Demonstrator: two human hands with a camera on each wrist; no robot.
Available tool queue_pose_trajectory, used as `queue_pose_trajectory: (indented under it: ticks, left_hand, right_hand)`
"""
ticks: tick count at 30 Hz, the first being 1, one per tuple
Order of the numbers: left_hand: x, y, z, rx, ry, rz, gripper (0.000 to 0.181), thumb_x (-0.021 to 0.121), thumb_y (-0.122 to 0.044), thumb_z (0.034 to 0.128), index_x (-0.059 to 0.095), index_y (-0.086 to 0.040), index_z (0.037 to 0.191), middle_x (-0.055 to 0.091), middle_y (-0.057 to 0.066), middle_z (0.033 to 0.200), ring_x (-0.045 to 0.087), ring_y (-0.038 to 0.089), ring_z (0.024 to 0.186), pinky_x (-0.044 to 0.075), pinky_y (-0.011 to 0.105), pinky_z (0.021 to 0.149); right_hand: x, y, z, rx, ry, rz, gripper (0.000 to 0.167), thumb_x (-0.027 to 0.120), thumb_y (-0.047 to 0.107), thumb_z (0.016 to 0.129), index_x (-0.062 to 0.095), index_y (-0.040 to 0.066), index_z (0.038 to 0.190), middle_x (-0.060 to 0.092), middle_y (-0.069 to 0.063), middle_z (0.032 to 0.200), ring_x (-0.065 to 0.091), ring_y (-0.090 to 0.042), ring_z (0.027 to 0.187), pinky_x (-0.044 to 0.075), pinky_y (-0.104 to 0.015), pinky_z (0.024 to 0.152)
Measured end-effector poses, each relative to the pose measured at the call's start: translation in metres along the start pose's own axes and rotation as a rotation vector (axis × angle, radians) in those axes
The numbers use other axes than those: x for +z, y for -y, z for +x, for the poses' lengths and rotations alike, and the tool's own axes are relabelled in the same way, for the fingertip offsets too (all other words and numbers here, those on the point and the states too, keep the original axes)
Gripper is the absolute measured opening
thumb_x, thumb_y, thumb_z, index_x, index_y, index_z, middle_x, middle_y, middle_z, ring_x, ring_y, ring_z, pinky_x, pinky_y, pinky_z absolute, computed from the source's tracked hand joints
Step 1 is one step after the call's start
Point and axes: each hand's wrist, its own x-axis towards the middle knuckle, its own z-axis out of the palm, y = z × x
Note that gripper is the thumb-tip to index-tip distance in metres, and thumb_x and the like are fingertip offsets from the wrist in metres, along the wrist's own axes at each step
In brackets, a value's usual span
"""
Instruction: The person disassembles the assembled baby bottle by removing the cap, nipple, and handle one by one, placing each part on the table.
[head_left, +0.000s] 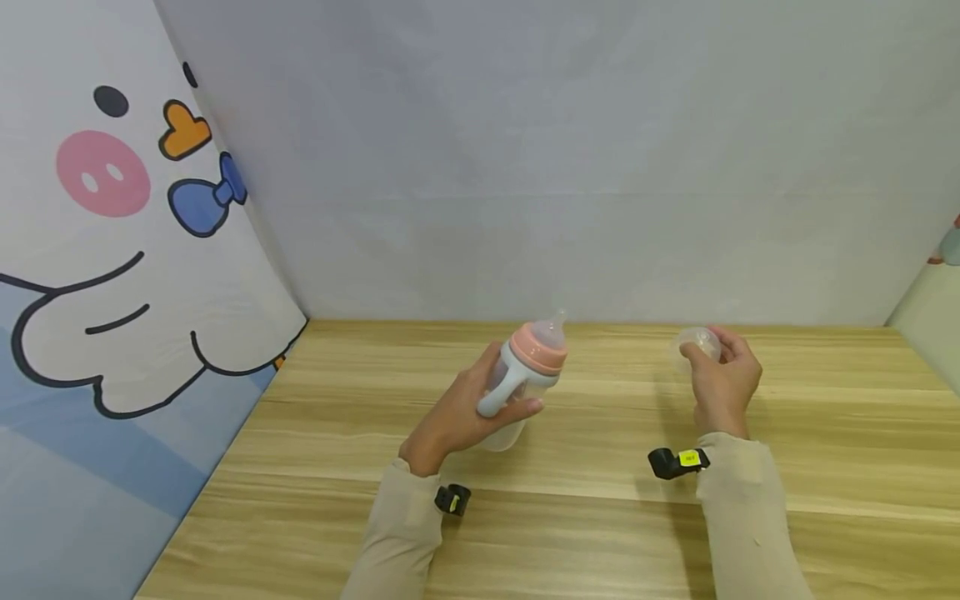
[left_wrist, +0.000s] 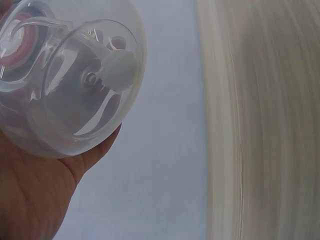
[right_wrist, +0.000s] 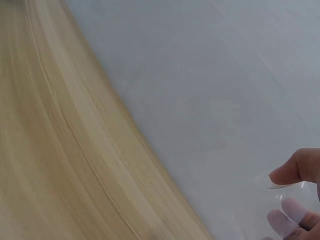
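Observation:
A clear baby bottle [head_left: 538, 348] with a pink collar, a translucent teat and pale handles is gripped in my left hand [head_left: 465, 408], tilted with the teat up and to the right. Seen from below in the left wrist view, the bottle's base [left_wrist: 90, 90] is see-through, and a straw with a white weight shows inside. Off to the right, my right hand [head_left: 723, 379] pinches a clear domed cap [head_left: 697, 340] between thumb and fingers. Only the thumb and some fingertips [right_wrist: 295, 167] appear in the right wrist view, with the transparent cap between them.
A wood-grain table [head_left: 600, 533] lies under both hands. Behind it hangs a plain pale cloth [head_left: 555, 167]. On the left stands a cloth panel [head_left: 112, 292] printed with cartoon figures.

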Motion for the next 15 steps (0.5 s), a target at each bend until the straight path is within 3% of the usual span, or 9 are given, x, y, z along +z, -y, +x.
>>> queue_pose_trajectory:
  ticks: [6,15]
  left_hand:
    - [0.0,-0.001,-0.002,-0.004,-0.001,0.013,0.061,0.076,-0.035,0.0897,0.043,-0.021,0.139,0.065,0.003,0.112,0.063,0.016,0.096,0.053,0.038,0.086]
    - [-0.001,-0.001,-0.004,-0.013,0.009,-0.001,0.064,0.076,-0.037,0.0899,0.042,-0.021,0.141,0.064,0.004,0.115,0.063,0.017,0.097,0.053,0.039,0.087]
  right_hand:
    - [-0.002,-0.005,-0.001,0.022,-0.007,-0.025,0.045,0.068,0.009,0.09,0.057,0.016,0.134,0.055,0.012,0.112,0.05,-0.016,0.123,0.046,-0.034,0.107]
    - [-0.002,-0.013,-0.001,0.044,-0.007,-0.036,0.048,0.068,0.009,0.091,0.056,0.016,0.137,0.053,0.013,0.107,0.049,-0.016,0.122,0.046,-0.033,0.103]
